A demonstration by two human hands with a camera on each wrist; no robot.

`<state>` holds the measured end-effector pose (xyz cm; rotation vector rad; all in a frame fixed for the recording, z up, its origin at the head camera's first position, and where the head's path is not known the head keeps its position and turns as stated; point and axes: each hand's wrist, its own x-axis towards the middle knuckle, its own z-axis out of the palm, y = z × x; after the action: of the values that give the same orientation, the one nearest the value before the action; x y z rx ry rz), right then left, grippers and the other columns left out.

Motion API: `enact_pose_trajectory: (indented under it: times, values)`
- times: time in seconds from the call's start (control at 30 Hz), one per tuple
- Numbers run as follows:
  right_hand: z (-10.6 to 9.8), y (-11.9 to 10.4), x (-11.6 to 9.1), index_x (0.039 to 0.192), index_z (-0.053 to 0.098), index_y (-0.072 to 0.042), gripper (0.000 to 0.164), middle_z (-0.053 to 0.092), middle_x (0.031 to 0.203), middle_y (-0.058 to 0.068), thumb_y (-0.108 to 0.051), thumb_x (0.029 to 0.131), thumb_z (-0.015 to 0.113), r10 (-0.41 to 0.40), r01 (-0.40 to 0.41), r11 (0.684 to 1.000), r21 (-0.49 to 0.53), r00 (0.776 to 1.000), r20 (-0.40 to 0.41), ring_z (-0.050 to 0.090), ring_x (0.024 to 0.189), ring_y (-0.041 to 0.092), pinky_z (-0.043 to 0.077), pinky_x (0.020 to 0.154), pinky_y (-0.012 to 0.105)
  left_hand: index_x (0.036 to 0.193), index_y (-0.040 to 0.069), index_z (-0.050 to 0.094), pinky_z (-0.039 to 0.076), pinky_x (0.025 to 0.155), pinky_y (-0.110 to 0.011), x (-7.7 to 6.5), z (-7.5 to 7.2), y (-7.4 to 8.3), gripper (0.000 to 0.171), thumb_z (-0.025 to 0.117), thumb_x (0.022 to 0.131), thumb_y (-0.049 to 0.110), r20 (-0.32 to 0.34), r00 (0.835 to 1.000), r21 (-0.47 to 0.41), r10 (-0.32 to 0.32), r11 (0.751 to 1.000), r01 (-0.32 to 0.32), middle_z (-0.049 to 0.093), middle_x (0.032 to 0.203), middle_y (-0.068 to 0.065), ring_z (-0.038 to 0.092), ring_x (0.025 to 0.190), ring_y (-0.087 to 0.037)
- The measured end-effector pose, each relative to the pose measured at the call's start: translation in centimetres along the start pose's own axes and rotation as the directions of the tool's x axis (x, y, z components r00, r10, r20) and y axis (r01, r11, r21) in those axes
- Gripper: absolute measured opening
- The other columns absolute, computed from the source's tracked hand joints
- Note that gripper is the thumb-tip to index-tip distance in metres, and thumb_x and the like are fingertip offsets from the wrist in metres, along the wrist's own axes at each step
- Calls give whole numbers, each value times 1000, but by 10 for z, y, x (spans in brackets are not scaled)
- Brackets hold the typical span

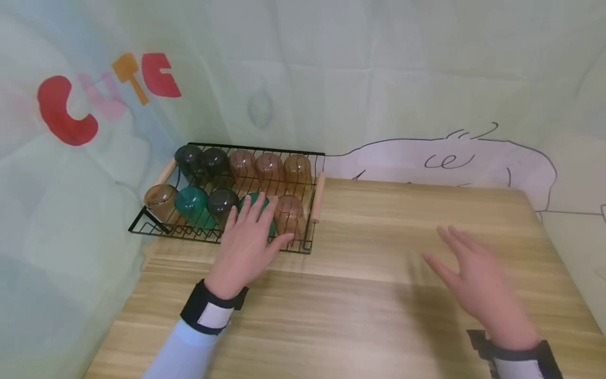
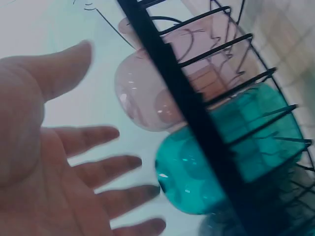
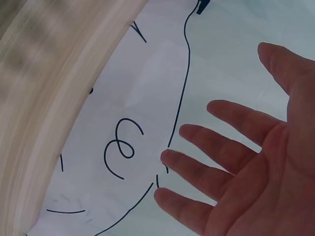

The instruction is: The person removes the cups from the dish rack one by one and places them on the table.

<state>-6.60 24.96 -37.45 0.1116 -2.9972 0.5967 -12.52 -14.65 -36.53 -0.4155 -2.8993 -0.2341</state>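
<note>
So the left hand was out over the front of a black wire rack with pale wooden handles, fingers straight, thumb out to the side, nothing in its grip. It covered part of a see-through teal, round-bottomed glass, second from the right in the front row, and honestly I couldn't tell if the fingertips were touching it. Just right of that sat a see-through pink glass, and to its left a smoky dark grey glass, then another teal glass and a brownish amber glass at the far left end. Back row, left to right: two dark grey glasses, two pink glasses and a yellowish amber glass, so ten in the rack, all bottoms up. The right hand was well away from the rack, a bit blurry, hovering over the right side of the light wood-grain table with its fingers spread and nothing held. Both wrists had black straps, and behind it all hung a pale cloth backdrop with line drawings and colourful "CUTE" lettering.
</note>
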Motion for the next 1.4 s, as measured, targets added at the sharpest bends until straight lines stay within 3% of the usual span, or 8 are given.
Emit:
enact_pose_trajectory:
  times: [0.17, 0.3, 0.5, 0.7, 0.97, 1.17, 1.3, 1.4]
  values:
    - [0, -8, 1, 145, 34, -17, 69, 33, 148, 21, -55, 89, 51, -21, 23, 999, 33, 999, -46, 35, 129, 46, 28, 100, 66, 146, 18, 31, 21, 112, -59, 18, -4, 11, 68, 60, 89, 42, 44, 993, 14, 105, 994, -106, 28, 153, -15, 22, 142, -37]
    - [8, -11, 1, 143, 37, -15, 69, 35, 147, 20, -54, 89, 53, -38, 41, 998, 39, 996, -75, 36, 129, 45, 29, 100, 65, 142, 20, 40, 23, 113, -57, 30, -2, 18, 60, 65, 88, 27, 58, 987, 41, 152, 987, -154, 31, 151, -13, 23, 141, -37]
    - [28, -10, -1, 142, 39, -14, 67, 37, 147, 19, -52, 89, 54, -57, 64, 994, 87, 995, -81, 37, 129, 44, 30, 101, 64, 136, 19, 49, 25, 111, -58, 37, 4, 22, 68, 73, 75, 2, 126, 974, 67, 186, 978, -196, 34, 150, -14, 25, 140, -38]
    - [40, -8, 0, 138, 45, -12, 63, 41, 144, 19, -48, 88, 58, -85, 98, 990, 103, 989, -122, 42, 127, 42, 34, 102, 62, 133, 18, 52, 32, 108, -56, 40, 9, 23, 64, 72, 75, 0, 147, 970, 76, 192, 976, -205, 36, 149, -14, 31, 138, -38]
    - [43, -6, 2, 136, 48, -13, 62, 43, 142, 19, -49, 88, 58, -75, 89, 991, 102, 989, -130, 45, 124, 44, 37, 98, 62, 129, 17, 56, 41, 103, -53, 43, 3, 26, 55, 72, 78, 1, 105, 970, 102, 221, 968, -231, 45, 141, -16, 40, 132, -38]
    - [42, -7, 2, 135, 49, -11, 60, 44, 141, 21, -47, 88, 59, -85, 99, 990, 100, 987, -138, 45, 123, 44, 37, 98, 63, 129, 16, 55, 42, 101, -52, 43, -16, 27, 61, 76, 74, 2, 55, 969, 124, 242, 961, -247, 44, 142, -17, 39, 132, -38]
    - [42, -8, 2, 135, 48, -11, 60, 44, 141, 20, -46, 88, 60, -80, 93, 991, 94, 988, -134, 44, 124, 43, 37, 99, 62, 130, 16, 53, 42, 102, -53, 44, -32, 29, 59, 75, 76, 5, -13, 971, 133, 240, 963, -236, 43, 142, -17, 39, 133, -38]
    - [42, -9, 3, 137, 47, -12, 61, 43, 142, 20, -47, 88, 59, -71, 82, 993, 88, 989, -127, 44, 125, 43, 36, 99, 62, 130, 16, 52, 45, 99, -52, 43, -42, 31, 60, 75, 76, 6, -108, 961, 147, 253, 960, -237, 45, 141, -17, 42, 130, -37]
